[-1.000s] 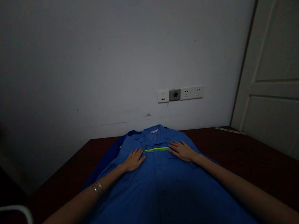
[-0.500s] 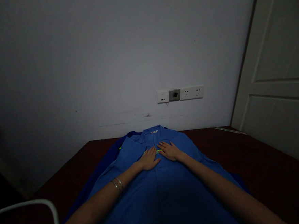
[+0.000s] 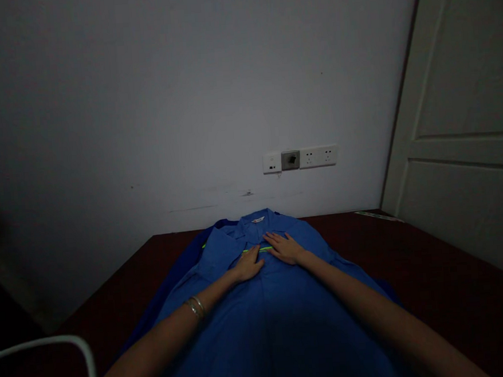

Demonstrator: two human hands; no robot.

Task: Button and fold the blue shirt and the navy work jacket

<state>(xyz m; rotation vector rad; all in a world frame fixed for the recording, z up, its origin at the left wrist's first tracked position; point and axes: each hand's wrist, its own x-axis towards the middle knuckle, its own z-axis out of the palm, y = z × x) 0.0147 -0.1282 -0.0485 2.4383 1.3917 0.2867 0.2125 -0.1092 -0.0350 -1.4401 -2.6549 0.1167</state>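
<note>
A blue collared work jacket (image 3: 281, 313) lies spread front side up, its collar toward the wall and a thin yellow-green stripe across the chest. My left hand (image 3: 248, 264) rests on the chest just below the stripe, fingers stretched out, with bracelets (image 3: 195, 307) on the wrist. My right hand (image 3: 285, 248) lies flat on the other side of the chest, fingers spread over the stripe's right end. Neither hand grips the cloth. Darker blue cloth (image 3: 172, 283) shows from under the jacket's left side.
The dark red tabletop (image 3: 128, 277) meets a pale wall (image 3: 185, 101) with a row of sockets (image 3: 318, 157). At the right stands a panelled door (image 3: 472, 207). A flat strip (image 3: 378, 216) lies near the back right edge. A white cable (image 3: 51, 340) curves at the lower left.
My left hand has slid slightly down the chest, and its fingers are less visible. More of the yellow-green stripe shows between the hands. The right hand barely moved; the view shifted a little.
</note>
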